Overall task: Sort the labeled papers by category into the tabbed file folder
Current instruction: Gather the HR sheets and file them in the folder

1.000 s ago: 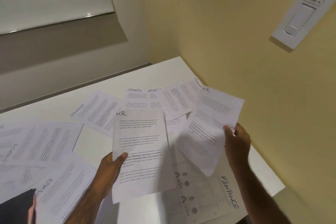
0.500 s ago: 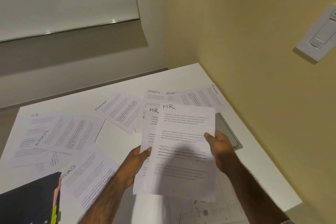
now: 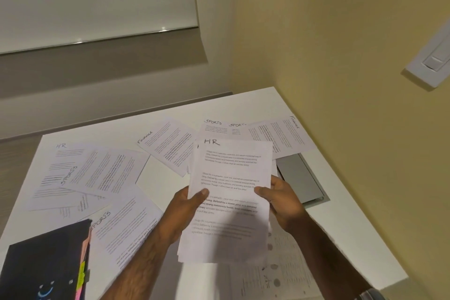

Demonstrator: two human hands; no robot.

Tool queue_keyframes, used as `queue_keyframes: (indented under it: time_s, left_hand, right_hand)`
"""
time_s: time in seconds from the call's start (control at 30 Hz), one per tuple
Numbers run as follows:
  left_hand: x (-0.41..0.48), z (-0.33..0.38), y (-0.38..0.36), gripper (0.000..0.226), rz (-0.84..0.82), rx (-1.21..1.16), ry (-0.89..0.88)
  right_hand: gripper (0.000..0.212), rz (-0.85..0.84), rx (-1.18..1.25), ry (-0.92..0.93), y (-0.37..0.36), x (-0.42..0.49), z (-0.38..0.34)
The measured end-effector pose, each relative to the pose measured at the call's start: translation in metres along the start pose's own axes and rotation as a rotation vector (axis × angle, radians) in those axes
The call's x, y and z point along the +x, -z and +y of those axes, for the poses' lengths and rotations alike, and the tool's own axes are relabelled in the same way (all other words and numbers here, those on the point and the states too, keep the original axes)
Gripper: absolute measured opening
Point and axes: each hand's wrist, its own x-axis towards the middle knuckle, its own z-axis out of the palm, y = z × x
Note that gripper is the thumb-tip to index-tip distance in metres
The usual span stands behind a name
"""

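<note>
I hold a small stack of white sheets headed HR (image 3: 230, 178) above the white table (image 3: 243, 102). My left hand (image 3: 187, 204) grips its left edge with the thumb on top. My right hand (image 3: 280, 200) grips the right edge the same way. The black tabbed file folder (image 3: 41, 263) lies at the lower left, coloured tabs along its right side. Loose sheets cover the table: one headed FINANCE (image 3: 168, 143), two headed SPORTS (image 3: 214, 126) at the back, another FINANCE sheet (image 3: 285, 136) by the wall, an HR sheet (image 3: 65, 161) at the left.
A grey flat lid or tray (image 3: 299, 178) lies by the yellow wall (image 3: 341, 56) on the right. A printed chart sheet (image 3: 275, 273) lies under my right forearm. A wall switch (image 3: 433, 61) is at the upper right. A window blind (image 3: 97, 0) hangs behind the table.
My right hand brought its HR sheet over onto the one in my left hand. The two sheets now sit squared together, both hands on them.
</note>
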Motion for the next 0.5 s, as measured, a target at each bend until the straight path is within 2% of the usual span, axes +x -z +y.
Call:
queue_keyframes:
  time_s: [0.13, 0.27, 0.4, 0.5]
  left_hand:
    - [-0.003, -0.005, 0.007, 0.021, 0.121, 0.106, -0.109]
    - [-0.005, -0.009, 0.013, 0.023, 0.228, 0.143, -0.185]
    - [-0.008, -0.013, 0.019, 0.031, 0.238, 0.105, -0.236]
    - [-0.009, -0.019, 0.025, 0.024, 0.267, 0.073, -0.238]
  right_hand:
    - [0.039, -0.029, -0.03, 0.042, -0.017, -0.006, -0.008]
    - [0.031, 0.024, -0.116, 0.178, -0.034, -0.011, -0.017]
    - [0.029, 0.042, -0.146, 0.24, -0.046, -0.01, -0.011]
    - [0.036, 0.038, -0.189, 0.233, -0.048, -0.007, -0.005]
